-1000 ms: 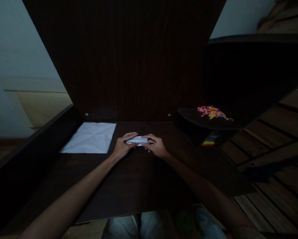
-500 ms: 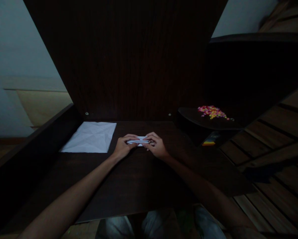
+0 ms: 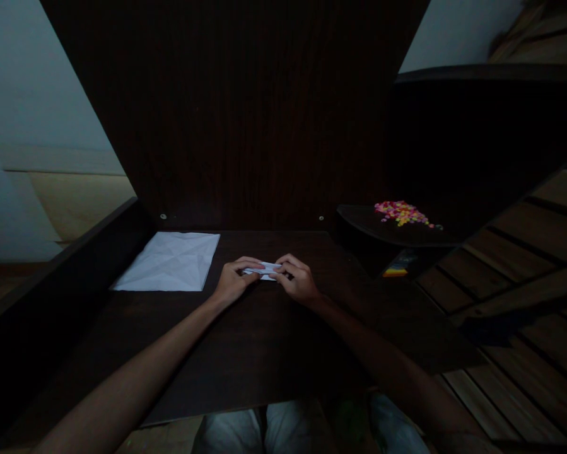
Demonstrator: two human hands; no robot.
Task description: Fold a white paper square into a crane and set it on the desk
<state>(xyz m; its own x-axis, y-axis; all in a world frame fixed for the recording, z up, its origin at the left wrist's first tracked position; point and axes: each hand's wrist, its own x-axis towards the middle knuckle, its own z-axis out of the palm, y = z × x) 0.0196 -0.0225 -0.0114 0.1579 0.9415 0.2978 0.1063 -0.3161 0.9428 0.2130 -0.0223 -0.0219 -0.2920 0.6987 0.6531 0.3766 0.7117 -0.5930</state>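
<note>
A small folded piece of white paper [image 3: 267, 270] is held between my two hands, over the middle of the dark wooden desk [image 3: 245, 347]. My left hand [image 3: 234, 277] grips its left end, thumb in front and fingers behind. At the right end, my right hand [image 3: 296, 277] pinches it between thumb and curled fingers. Parts of the folds are hidden under my fingertips. Left of my hands lies a creased white paper sheet [image 3: 172, 261], flat on the desk with fold lines across it.
Small pink, yellow and orange pieces [image 3: 403, 213] lie heaped on a curved shelf [image 3: 363, 224] to the right. Beneath it sits an object with a yellow and orange edge [image 3: 395, 272]. A raised dark side board [image 3: 60, 258] borders the desk on the left.
The folded paper has tilted slightly, so more of its flat face shows between my hands. My fingers have shifted a little on it. The whole view has moved slightly.
</note>
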